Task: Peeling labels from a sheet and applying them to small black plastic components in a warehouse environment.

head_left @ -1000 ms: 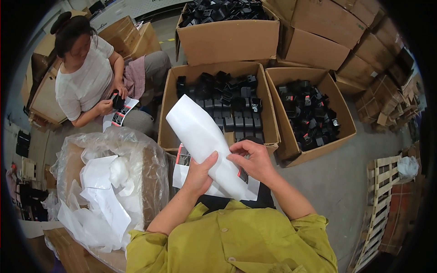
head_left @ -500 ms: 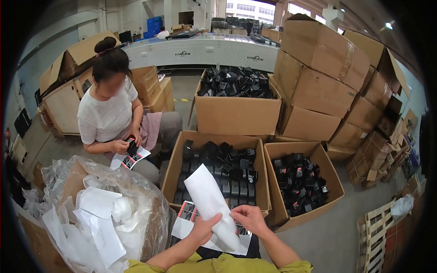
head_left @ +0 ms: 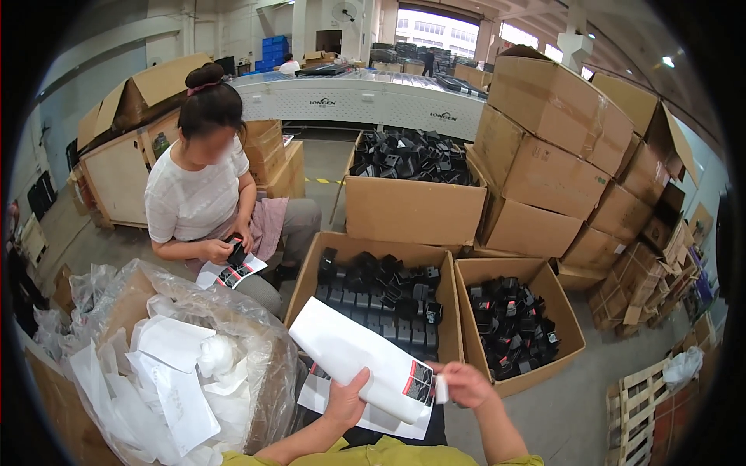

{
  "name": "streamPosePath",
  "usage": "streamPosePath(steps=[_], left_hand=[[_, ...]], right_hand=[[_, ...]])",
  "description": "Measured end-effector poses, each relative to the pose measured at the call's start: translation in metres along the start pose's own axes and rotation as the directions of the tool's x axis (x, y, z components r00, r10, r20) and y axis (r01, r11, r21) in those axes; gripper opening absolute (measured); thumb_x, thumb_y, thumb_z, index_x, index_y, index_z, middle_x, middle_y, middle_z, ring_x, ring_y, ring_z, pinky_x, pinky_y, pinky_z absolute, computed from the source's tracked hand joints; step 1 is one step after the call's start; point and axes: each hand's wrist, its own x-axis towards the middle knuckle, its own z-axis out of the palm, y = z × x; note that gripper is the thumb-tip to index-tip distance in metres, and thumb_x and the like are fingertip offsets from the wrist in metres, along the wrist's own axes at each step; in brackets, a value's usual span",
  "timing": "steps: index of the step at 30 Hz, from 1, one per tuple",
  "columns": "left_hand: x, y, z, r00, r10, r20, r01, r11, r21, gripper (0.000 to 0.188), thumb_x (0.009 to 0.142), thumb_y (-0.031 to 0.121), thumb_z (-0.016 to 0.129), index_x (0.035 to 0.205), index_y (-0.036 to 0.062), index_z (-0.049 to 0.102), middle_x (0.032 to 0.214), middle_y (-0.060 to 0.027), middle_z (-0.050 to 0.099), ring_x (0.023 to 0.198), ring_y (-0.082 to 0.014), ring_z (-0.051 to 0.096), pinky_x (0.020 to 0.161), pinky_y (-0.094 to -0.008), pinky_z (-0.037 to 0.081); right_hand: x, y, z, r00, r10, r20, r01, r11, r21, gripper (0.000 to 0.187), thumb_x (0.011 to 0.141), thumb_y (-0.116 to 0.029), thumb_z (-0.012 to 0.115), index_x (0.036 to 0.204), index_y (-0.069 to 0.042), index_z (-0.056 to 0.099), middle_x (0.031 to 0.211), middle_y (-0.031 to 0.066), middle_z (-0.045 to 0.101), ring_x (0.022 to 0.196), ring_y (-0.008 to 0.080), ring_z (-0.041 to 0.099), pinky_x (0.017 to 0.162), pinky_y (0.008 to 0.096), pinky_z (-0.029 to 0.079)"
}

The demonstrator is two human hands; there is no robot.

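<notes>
A curled white sheet of labels (head_left: 350, 351) is in my left hand (head_left: 346, 400), its thumb on top of the paper. Black labels with red edges (head_left: 418, 382) show at the sheet's right end. Beside that end my right hand (head_left: 466, 384), a little blurred, pinches a small white strip (head_left: 441, 389); whether the strip is still joined to the sheet I cannot tell. Beneath lies another label sheet (head_left: 317, 391) on my lap. Ahead stands an open carton (head_left: 452, 311) with rows of black plastic parts (head_left: 373, 303).
A plastic-lined carton (head_left: 268, 342) of waste paper (head_left: 172, 396) stands at left. Nearby, a seated co-worker (head_left: 198, 182) handles a black part and a label sheet. Cartons (head_left: 513, 380) of black parts stand right and behind; stacked boxes (head_left: 544, 171) and a pallet (head_left: 637, 412) are further right.
My left hand has turned the sheet so its labelled end shows at the right. My right hand has moved right, and a white strip now shows at its fingers. The view has shifted slightly.
</notes>
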Motion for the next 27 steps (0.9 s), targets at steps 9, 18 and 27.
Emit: streamPosePath(steps=[9, 18, 27], left_hand=[[-0.065, 0.022, -0.059, 0.681, -0.638, -0.36, 0.732, 0.578, 0.361, 0.025, 0.08, 0.015, 0.061, 0.093, -0.0028, 0.05, 0.076, -0.0086, 0.057, 0.06, -0.0156, 0.058, 0.054, -0.0246, 0.05], [-0.034, 0.017, -0.017, 0.894, 0.12, 0.432, -0.448, 0.204, 0.871, 0.018, 0.075, 0.011, 0.061, 0.09, 0.0035, 0.055, 0.092, -0.01, 0.053, 0.08, -0.0236, 0.055, 0.066, -0.0303, 0.047], [-0.004, -0.003, 0.006, 0.916, -0.21, 0.342, -0.289, 0.248, 0.925, 0.031, 0.079, 0.012, 0.053, 0.107, 0.0012, 0.05, 0.102, -0.0152, 0.054, 0.093, -0.0277, 0.053, 0.075, -0.0332, 0.046]], right_hand=[[-0.007, 0.018, -0.017, 0.946, 0.194, -0.258, -0.29, 0.863, -0.415, 0.008, 0.073, -0.009, 0.064, 0.076, -0.002, 0.061, 0.072, 0.0015, 0.06, 0.064, 0.009, 0.055, 0.059, 0.0222, 0.044], [-0.01, 0.02, -0.003, 0.939, 0.272, -0.209, -0.293, 0.32, -0.901, 0.013, 0.072, -0.016, 0.06, 0.074, -0.003, 0.063, 0.059, 0.0035, 0.057, 0.059, 0.0079, 0.055, 0.053, 0.0245, 0.046], [-0.01, -0.02, 0.017, 0.794, -0.555, -0.249, -0.056, 0.341, -0.938, 0.017, 0.075, -0.015, 0.057, 0.072, 0.001, 0.059, 0.057, 0.0104, 0.055, 0.051, 0.0128, 0.053, 0.05, 0.0274, 0.042]])
